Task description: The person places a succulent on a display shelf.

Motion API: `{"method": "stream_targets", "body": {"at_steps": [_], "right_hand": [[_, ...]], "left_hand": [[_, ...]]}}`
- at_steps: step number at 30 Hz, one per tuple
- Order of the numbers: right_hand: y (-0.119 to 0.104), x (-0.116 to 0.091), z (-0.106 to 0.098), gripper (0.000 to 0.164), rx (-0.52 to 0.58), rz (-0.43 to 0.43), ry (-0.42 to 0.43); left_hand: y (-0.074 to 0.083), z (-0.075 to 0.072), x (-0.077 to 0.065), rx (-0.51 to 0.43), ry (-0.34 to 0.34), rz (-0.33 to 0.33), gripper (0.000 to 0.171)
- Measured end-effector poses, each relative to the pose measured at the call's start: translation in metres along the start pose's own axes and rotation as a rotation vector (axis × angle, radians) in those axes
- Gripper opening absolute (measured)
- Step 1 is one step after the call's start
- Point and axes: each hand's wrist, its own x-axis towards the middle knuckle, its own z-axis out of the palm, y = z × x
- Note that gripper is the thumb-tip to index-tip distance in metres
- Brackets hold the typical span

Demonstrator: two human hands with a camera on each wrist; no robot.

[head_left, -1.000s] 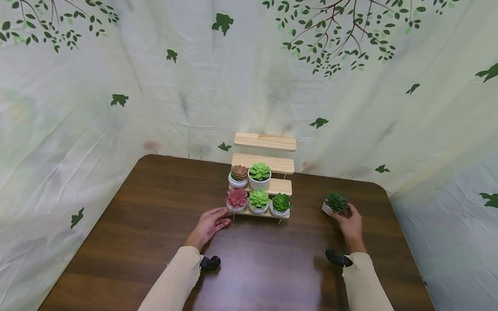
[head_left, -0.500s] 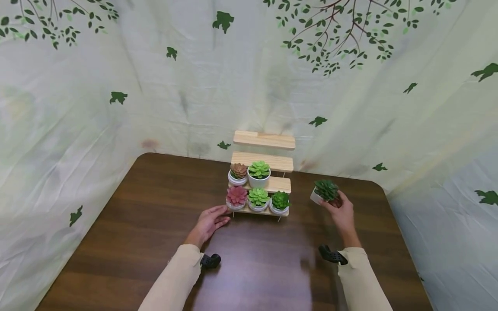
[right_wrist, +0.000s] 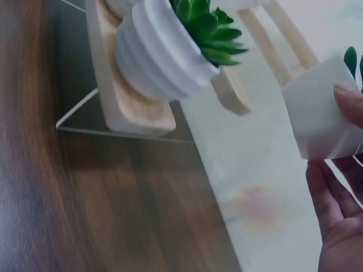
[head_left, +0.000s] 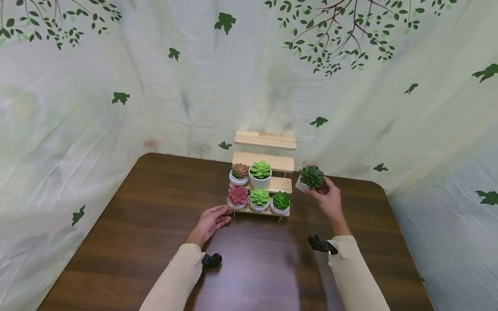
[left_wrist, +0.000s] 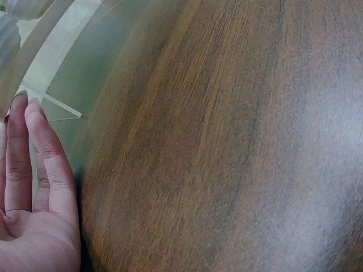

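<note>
Beside the right end of the tiered wooden stand [head_left: 263, 172], level with its second step, the right hand [head_left: 330, 199] holds a dark green succulent in a white pot [head_left: 309, 178] clear of the counter [head_left: 155, 224], fingers curled round the pot's underside and side; the right wrist view shows a fingertip [right_wrist: 347, 93] on the pot wall with the palm below it. The left hand [head_left: 211, 221] lies flat on the counter, fingers straight and relaxed, gripping nothing, with fingertips just at the stand's left foot; the left wrist view shows them beside a thin clear support [left_wrist: 59, 107]. The stand's lowest step carries a red succulent [head_left: 237, 197], a light green succulent [head_left: 259, 198] and a dark green succulent [head_left: 281, 202]; the second step carries a brownish succulent [head_left: 239, 172] and a tall light green succulent [head_left: 260, 172], leaving bare wood at its right end, just beside the held pot. Risks, as judged: the held pot sits tilted in the hand, so a loose grip could let it slip onto the pots below. The steps are narrow, and a pot landed near an edge could topple. The stand rests on thin supports; a knock from the right could shift it, and the flat left hand may offer little restraint.
</note>
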Motion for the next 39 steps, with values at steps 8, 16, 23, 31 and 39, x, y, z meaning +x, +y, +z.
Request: {"method": "stream_targets", "body": {"at_steps": [8,16,23,31,39], "right_hand": [[-0.005,0.01,0.016,0.059,0.103,-0.013,-0.05],[-0.006,0.015,0.031,0.06,0.176,-0.011,-0.105],[-0.008,0.017,0.041,0.061,0.184,0.036,-0.161],[-0.005,0.02,0.05,0.059,0.168,0.037,-0.179],[-0.002,0.022,0.055,0.061,0.097,0.054,-0.178]], "left_hand": [[-0.001,0.001,0.001,0.008,0.01,-0.009,0.023],[-0.001,0.001,-0.001,0.001,0.016,-0.003,0.018],[-0.001,-0.001,-0.001,0.006,-0.002,0.003,0.019],[-0.001,-0.001,-0.001,0.009,-0.003,0.005,0.018],[0.0,0.0,-0.001,0.01,0.005,-0.005,0.022]]}}
